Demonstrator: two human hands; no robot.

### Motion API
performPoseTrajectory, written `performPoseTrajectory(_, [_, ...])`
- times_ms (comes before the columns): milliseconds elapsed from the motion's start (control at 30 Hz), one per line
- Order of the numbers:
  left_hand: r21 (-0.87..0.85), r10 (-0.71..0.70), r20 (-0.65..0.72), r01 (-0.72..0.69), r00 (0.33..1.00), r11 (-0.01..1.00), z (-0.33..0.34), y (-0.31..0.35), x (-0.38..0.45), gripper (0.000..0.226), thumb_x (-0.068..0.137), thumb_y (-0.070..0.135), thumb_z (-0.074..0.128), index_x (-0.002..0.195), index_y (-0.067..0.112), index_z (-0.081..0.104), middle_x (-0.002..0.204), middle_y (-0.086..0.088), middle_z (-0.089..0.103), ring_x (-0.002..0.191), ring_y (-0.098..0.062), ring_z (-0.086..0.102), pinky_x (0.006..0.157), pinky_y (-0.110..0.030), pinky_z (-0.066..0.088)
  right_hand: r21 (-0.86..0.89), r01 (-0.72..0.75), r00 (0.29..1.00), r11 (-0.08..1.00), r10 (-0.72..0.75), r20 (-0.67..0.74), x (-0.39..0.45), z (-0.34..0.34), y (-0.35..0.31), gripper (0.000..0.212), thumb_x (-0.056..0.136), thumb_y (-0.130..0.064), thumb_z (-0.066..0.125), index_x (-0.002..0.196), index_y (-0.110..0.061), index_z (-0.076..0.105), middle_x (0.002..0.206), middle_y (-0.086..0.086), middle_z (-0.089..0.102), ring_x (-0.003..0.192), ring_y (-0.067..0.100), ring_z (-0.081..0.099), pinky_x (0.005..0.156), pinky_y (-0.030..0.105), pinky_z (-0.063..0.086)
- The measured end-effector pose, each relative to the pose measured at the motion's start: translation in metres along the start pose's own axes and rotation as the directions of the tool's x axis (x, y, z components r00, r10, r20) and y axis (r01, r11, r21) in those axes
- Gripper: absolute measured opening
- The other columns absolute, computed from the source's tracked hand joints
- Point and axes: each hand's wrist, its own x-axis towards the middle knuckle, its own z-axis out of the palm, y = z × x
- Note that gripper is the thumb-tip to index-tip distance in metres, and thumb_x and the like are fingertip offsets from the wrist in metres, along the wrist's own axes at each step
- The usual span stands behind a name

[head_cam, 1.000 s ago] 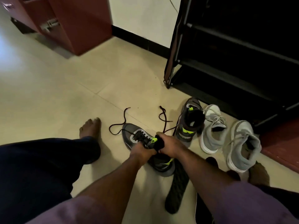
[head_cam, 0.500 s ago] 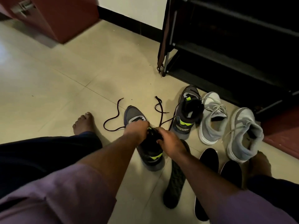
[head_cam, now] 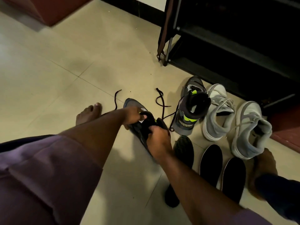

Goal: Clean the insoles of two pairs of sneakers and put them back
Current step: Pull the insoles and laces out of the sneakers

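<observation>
Mid-frame, left hand (head_cam: 132,115) gripping the dark grey neon-accented sneaker's (head_cam: 139,127) collar, right hand (head_cam: 158,140) pinching its black insole (head_cam: 160,123): risk of buckling, snagging the loose lace (head_cam: 160,101).

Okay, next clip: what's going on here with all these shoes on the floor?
A person sitting on the tiled floor holds a dark grey sneaker in both hands: the left hand grips its tongue, the right hand grips its heel collar. Its mate and two light grey sneakers stand beside a black shoe rack. Three dark insoles lie on the floor near the right arm.
</observation>
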Motion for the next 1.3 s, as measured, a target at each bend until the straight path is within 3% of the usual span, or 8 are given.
performPoseTrajectory(100, [0.017,0.044,-0.036,-0.043,0.998,0.999,0.005,-0.003,0.003,0.034,0.101,0.028,0.052,0.13,0.011,0.057,0.115,-0.013,0.06,0.101,-0.026,0.057,0.077,-0.029,0.044,-0.145,-0.249,0.951,0.958,0.27,0.15,0.025,-0.002,-0.008,0.034,0.094,-0.015,0.052,0.127,-0.006,0.055,0.128,0.014,0.058,0.121,0.031,0.052,0.099,0.036,0.043])
performPoseTrajectory(233, [0.032,0.079,-0.073,-0.077,0.994,0.997,0.009,-0.016,0.01,0.028,0.099,0.03,0.054,0.111,0.007,0.063,0.111,-0.011,0.063,0.101,-0.023,0.058,0.084,-0.032,0.044,-0.3,-0.211,0.861,0.93,0.322,0.394,0.049,0.004,-0.013,0.041,0.098,-0.013,0.043,0.136,0.0,0.044,0.14,0.017,0.046,0.13,0.031,0.044,0.103,0.033,0.037])
performPoseTrajectory(500, [-0.008,0.082,-0.21,-0.086,0.974,0.996,0.027,-0.022,0.014,0.035,0.101,0.031,0.05,0.13,0.013,0.057,0.117,-0.01,0.063,0.106,-0.025,0.057,0.081,-0.027,0.037,-0.275,-0.246,0.872,0.929,0.336,0.356,0.054,0.014,-0.012,0.038,0.099,-0.012,0.038,0.134,-0.002,0.049,0.138,0.017,0.049,0.128,0.032,0.046,0.101,0.035,0.039])
performPoseTrajectory(867, [0.109,0.155,-0.149,-0.139,0.977,0.984,0.028,-0.01,0.013,0.039,0.098,0.028,0.057,0.135,0.016,0.056,0.13,-0.014,0.061,0.118,-0.031,0.056,0.1,-0.038,0.046,0.299,-0.041,0.956,0.953,0.124,-0.267,0.0,0.023,0.005,0.022,0.081,-0.026,0.056,0.074,-0.005,0.061,0.087,0.009,0.059,0.079,0.027,0.057,0.07,0.038,0.048])
performPoseTrajectory(1067, [0.318,0.135,-0.21,-0.063,0.968,0.946,0.015,0.006,0.003,0.024,0.096,0.03,0.056,0.12,0.026,0.056,0.116,-0.009,0.062,0.098,-0.027,0.061,0.083,-0.037,0.052,0.773,0.312,0.912,0.551,0.055,-0.407,-0.044,-0.04,0.005,0.024,0.078,-0.026,0.062,0.056,-0.02,0.055,0.072,0.0,0.048,0.067,0.014,0.052,0.063,0.029,0.048])
performPoseTrajectory(1167, [0.128,0.13,-0.446,-0.081,0.886,0.989,0.034,0.006,-0.015,0.031,0.091,0.023,0.062,0.12,0.017,0.051,0.13,-0.009,0.052,0.107,-0.03,0.061,0.089,-0.043,0.052,0.758,0.279,0.891,0.589,0.136,-0.434,-0.044,-0.056,0.027,0.04,0.085,-0.033,0.065,0.057,-0.01,0.048,0.065,0.004,0.045,0.061,0.013,0.045,0.062,0.031,0.042])
performPoseTrajectory(1233, [-0.232,-0.109,-0.561,-0.029,0.821,0.972,0.062,0.006,-0.032,0.048,0.09,0.034,0.065,0.129,0.013,0.045,0.142,-0.01,0.04,0.114,-0.032,0.057,0.092,-0.044,0.051,0.711,0.148,0.92,0.687,0.169,-0.355,-0.042,-0.052,0.048,0.03,0.087,-0.033,0.066,0.068,-0.012,0.057,0.064,0.0,0.054,0.061,0.016,0.051,0.063,0.032,0.046])
performPoseTrajectory(1300, [-0.59,-0.405,-0.427,0.09,0.808,0.802,0.096,0.006,-0.049,0.068,0.088,0.054,0.061,0.138,0.017,0.035,0.144,-0.012,0.036,0.117,-0.038,0.053,0.088,-0.05,0.053,0.698,0.032,0.954,0.716,0.186,-0.236,-0.047,-0.044,0.07,0.011,0.087,-0.019,0.068,0.096,-0.013,0.068,0.082,0.0,0.071,0.077,0.017,0.067,0.076,0.034,0.055])
